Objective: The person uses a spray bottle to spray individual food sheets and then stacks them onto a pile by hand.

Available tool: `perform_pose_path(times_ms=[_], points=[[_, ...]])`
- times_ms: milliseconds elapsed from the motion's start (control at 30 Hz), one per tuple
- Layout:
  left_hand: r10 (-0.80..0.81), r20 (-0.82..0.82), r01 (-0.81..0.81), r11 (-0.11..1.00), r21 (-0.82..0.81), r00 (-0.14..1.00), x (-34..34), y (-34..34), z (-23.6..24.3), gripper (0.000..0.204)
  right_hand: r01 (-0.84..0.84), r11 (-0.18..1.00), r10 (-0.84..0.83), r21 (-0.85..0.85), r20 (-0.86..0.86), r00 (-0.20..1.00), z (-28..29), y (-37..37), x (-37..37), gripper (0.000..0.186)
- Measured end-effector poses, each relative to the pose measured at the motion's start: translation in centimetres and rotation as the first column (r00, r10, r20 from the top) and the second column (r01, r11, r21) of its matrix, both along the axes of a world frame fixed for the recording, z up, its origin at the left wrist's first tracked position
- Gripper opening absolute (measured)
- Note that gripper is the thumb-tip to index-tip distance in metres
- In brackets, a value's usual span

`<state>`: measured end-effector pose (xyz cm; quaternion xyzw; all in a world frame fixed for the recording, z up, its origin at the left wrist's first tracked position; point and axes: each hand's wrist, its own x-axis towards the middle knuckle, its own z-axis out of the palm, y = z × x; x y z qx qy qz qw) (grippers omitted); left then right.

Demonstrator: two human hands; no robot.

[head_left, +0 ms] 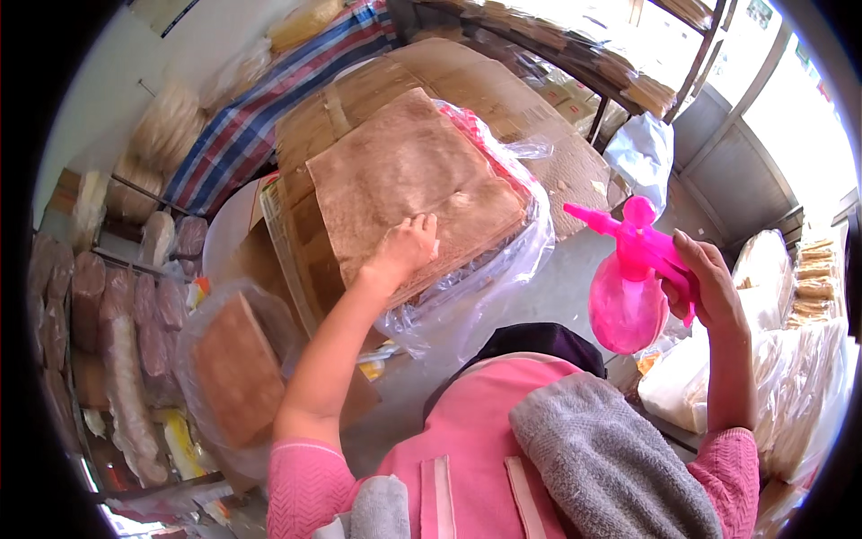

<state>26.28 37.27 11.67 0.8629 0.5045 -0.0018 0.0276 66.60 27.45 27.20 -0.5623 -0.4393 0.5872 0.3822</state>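
Observation:
A stack of square brown sheets, wrinkled and thin like tofu skin or soft leather (I cannot tell which), lies on flattened cardboard. My left hand is at the near edge of the top sheet, its fingers bent and pressed together on it; the fingertips are partly hidden. Off to the stack's right, my right hand grips the handle of a bright pink spray bottle. The bottle is see-through and round, held upright, and its nozzle points left toward the stack. Clear and pink plastic wrap lies around the stack's right and near sides.
The cardboard covers the table beneath the stack. A brown block in plastic stands at the lower left, beside shelves of bagged goods. Stacked pale sheets in plastic are on the right. A striped cloth hangs behind.

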Motion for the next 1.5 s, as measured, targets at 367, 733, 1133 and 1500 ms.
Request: perform_pose_path(times_ms=[367, 733, 1133, 1500], points=[[-0.005, -0.212, 0.003, 1.0, -0.007, 0.977, 3.4, -1.0, 2.9, 0.068, -0.003, 1.0, 0.002, -0.018, -0.05, 0.999, -1.8, -0.8, 1.1, 0.046], [-0.116, -0.153, 0.121, 0.992, 0.025, 0.981, 2.4, 0.3, 2.2, 0.072, -0.007, 0.999, 0.004, -0.035, -0.085, 0.996, -2.7, -1.2, 1.5, 0.046], [-0.038, -0.247, 0.019, 0.997, -0.08, 0.968, 3.7, 0.2, 2.9, 0.071, -0.016, 1.0, 0.016, -0.013, -0.064, 0.998, -3.0, -2.1, 1.3, 0.043], [0.156, -0.364, -0.158, 0.987, 0.024, 0.918, 7.3, -1.3, 2.6, 0.082, -0.036, 0.999, 0.035, -0.016, -0.063, 0.997, -2.9, -3.2, 1.3, 0.042]])
